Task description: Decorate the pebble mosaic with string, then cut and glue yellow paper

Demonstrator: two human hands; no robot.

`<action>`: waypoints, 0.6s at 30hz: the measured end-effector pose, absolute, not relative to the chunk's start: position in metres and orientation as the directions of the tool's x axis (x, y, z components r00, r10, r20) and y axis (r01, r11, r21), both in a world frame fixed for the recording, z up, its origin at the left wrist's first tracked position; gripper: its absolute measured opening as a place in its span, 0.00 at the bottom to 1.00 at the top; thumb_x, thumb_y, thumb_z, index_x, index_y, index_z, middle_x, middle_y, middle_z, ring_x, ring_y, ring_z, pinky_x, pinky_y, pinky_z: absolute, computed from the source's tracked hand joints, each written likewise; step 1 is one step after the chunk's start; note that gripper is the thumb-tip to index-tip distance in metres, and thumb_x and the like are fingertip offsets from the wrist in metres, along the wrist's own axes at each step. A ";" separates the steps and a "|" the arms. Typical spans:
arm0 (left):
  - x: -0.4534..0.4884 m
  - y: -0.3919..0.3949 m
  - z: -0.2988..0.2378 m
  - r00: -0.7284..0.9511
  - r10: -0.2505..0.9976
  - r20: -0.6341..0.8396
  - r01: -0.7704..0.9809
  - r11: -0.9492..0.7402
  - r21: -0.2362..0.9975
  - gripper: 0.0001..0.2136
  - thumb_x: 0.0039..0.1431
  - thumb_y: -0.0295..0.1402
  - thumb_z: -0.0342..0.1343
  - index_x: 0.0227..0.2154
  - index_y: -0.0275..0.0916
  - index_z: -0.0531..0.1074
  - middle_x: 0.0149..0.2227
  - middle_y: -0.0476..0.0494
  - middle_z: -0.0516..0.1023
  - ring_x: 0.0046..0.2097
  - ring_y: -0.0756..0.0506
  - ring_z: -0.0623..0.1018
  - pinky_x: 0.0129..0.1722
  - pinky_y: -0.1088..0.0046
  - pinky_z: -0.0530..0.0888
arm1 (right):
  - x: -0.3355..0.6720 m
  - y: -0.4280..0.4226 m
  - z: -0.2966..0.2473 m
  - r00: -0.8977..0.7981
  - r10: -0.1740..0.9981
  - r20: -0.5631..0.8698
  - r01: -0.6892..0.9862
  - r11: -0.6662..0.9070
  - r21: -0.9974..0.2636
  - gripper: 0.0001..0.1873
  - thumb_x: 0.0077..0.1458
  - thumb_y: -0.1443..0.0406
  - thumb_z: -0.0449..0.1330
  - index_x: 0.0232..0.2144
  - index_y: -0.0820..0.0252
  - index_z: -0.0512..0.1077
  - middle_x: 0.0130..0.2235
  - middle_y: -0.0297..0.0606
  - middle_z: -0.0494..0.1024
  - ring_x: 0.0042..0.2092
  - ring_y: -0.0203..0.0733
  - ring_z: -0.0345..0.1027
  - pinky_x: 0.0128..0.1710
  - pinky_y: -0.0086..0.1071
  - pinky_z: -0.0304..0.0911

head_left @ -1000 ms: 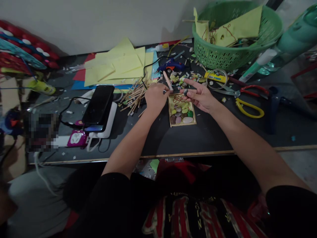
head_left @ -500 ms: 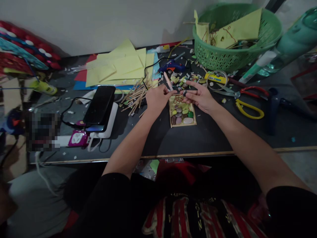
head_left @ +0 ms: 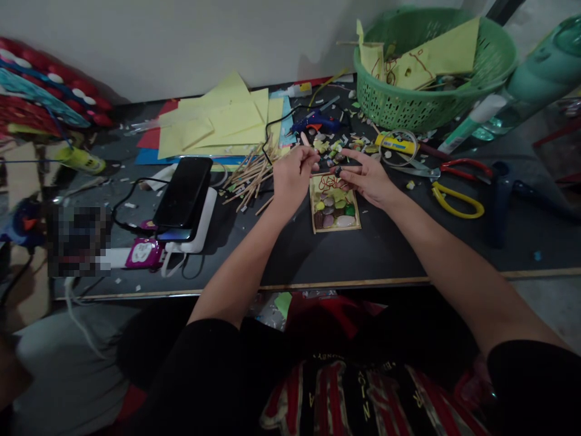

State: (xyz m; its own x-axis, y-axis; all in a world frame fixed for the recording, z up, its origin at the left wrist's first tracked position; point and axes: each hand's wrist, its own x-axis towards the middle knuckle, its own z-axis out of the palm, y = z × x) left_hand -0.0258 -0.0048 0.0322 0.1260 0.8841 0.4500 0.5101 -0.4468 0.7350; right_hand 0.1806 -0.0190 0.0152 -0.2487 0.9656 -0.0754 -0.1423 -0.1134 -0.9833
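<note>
A small stick-framed panel (head_left: 335, 230) lies on the dark table, with colourful pebbles (head_left: 327, 220) in its lower part and red-brown looping lines (head_left: 332, 181) on yellow above them. My right hand (head_left: 370, 180) is over its upper right corner, thumb and fingertips pinching a small dark stone (head_left: 338, 172); the index finger is stretched out above. Just left of the panel's top is my left hand (head_left: 291, 175), raised, its fingers curled together. Whatever is in that pinch, if anything, is too small to make out. Behind both hands lie loose pebbles (head_left: 336, 147) and scraps.
Thin sticks (head_left: 247, 178), yellow sheets (head_left: 218, 121) and a phone (head_left: 183, 192) on a white block lie left. Farther back is a blue glue gun (head_left: 318, 123). On the right are a green basket (head_left: 422, 103), yellow-handled scissors (head_left: 458, 203), red-handled pliers (head_left: 465, 168) and a bottle (head_left: 540, 72).
My left hand has lifted and drawn slightly up and away from the stone, its fingers curling in. My right hand stays nearly still with the dark stone.
</note>
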 end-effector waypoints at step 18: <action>-0.025 0.005 0.030 0.045 0.982 0.185 0.483 -0.184 0.856 0.10 0.57 0.37 0.62 0.25 0.39 0.70 0.23 0.50 0.75 0.28 0.49 0.78 0.31 0.71 0.74 | 0.179 -0.019 0.014 -0.246 0.968 -0.055 -0.144 -0.093 -0.985 0.47 0.44 0.55 0.73 0.63 0.57 0.60 0.48 0.43 0.80 0.35 0.39 0.78 0.37 0.36 0.78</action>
State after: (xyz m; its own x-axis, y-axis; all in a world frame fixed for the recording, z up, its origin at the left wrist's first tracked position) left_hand -0.0252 0.0046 0.0303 0.0448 0.9816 0.1854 0.4825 -0.1838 0.8564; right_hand 0.1794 -0.0194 0.0142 -0.2456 0.9678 -0.0554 -0.1444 -0.0931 -0.9851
